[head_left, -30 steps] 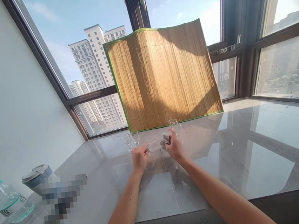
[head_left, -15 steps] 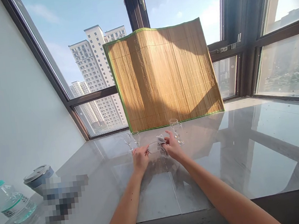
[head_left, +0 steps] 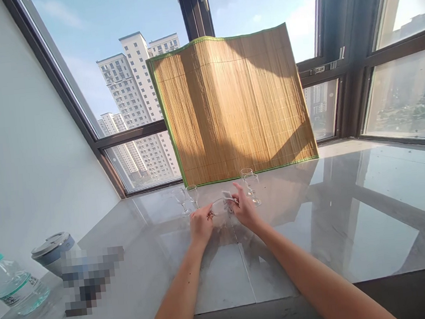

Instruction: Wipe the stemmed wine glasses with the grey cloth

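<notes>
Bottle (head_left: pixel 16 288) and lidded cup (head_left: pixel 54 250) well left of bamboo mat (head_left: pixel 235 107). Two stemmed glasses (head_left: pixel 192 193) upright before mat's lower left corner. Person's left hand (head_left: pixel 202 224), front of mat, pinches held glass (head_left: pixel 217 208), tipped sideways, front of mat's middle. Right hand (head_left: pixel 246 209), front of mat, pinches pale cloth (head_left: pixel 227 195) at glass's mouth, one finger extended. Two more glasses (head_left: pixel 252 181) upright before mat, right of its middle.

Bright daylight, glare on countertop (head_left: pixel 381 233)
</notes>
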The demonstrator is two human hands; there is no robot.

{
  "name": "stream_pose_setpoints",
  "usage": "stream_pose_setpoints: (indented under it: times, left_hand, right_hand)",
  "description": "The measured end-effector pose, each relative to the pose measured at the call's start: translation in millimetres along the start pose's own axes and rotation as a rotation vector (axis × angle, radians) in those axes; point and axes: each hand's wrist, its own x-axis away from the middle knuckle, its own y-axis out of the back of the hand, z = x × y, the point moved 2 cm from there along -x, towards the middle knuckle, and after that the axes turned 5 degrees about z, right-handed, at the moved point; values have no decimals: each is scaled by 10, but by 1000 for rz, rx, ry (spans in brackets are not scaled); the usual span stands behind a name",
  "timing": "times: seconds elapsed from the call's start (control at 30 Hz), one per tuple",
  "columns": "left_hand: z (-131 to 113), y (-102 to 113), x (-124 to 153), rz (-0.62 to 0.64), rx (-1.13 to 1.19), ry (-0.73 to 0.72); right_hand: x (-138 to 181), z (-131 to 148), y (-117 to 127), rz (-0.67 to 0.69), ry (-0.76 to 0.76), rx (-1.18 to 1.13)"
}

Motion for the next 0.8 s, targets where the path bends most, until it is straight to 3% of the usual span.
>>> stream_pose_setpoints:
  times: [0.4, 0.8]
  left_hand:
    - [69, -70, 28, 23, -74, -136]
    - [112, -86, 19, 35, -63, -142]
  right_hand:
    - [-36, -123, -6, 72, -237, -179]
    - [-26, -189, -47, 283, -175, -151]
